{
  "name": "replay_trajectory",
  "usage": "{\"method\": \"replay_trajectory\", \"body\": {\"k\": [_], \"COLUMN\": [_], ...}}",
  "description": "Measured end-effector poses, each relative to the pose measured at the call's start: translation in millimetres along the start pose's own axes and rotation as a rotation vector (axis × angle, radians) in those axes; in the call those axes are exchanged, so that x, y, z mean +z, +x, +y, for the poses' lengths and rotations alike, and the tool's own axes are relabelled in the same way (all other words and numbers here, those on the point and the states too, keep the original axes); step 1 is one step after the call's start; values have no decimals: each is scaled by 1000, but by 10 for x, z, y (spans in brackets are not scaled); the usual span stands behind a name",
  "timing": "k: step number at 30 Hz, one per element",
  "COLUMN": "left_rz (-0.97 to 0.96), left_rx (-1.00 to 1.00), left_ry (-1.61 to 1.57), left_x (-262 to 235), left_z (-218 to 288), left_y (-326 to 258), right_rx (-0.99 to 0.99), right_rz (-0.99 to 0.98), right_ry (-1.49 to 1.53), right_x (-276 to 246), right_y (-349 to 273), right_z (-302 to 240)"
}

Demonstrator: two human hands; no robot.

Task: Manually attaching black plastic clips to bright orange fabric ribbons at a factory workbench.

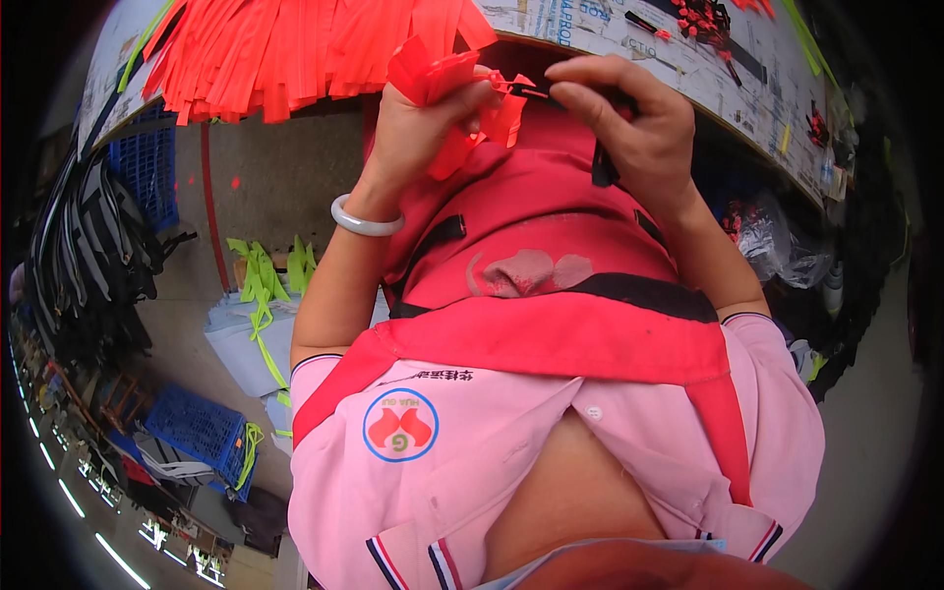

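Note:
Near the table's front edge, my left hand [428, 128] is closed round bright orange-red ribbon strips [430, 77], their loose ends fanning out above and below the fingers. My right hand [639, 118] pinches a thin black strap [602, 167], whose end hangs below the palm. Between the two hands, a small red piece [503, 85] meets the black strap; its exact kind is too small to make out. A thick row of similar red strips [285, 59] hangs over the table edge, just left of my left hand.
The worn, paper-covered table [600, 29] runs along the far side. Small red and black pieces [703, 25] lie on it at right. Dark straps [88, 246] hang at left, near a blue crate [146, 167]. Yellow-green strips [258, 275] lie over a pale stack [236, 339].

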State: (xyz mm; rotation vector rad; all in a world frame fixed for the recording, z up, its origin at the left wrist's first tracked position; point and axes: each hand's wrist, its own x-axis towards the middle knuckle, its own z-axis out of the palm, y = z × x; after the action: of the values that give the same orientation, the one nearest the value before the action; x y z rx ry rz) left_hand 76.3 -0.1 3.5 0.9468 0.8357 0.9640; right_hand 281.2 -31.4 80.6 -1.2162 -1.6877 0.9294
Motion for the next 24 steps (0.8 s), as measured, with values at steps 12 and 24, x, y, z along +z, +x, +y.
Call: {"method": "replay_trajectory", "body": {"k": [12, 24], "left_rz": [10, -57], "left_rx": [228, -133], "left_ry": [340, -100], "left_x": [8, -47], "left_z": [57, 194], "left_y": [-101, -125], "right_rx": [276, 432], "right_rz": [-231, -169], "right_ry": [219, 598], "right_x": [114, 127], "right_y": [42, 68], "right_z": [137, 264]}}
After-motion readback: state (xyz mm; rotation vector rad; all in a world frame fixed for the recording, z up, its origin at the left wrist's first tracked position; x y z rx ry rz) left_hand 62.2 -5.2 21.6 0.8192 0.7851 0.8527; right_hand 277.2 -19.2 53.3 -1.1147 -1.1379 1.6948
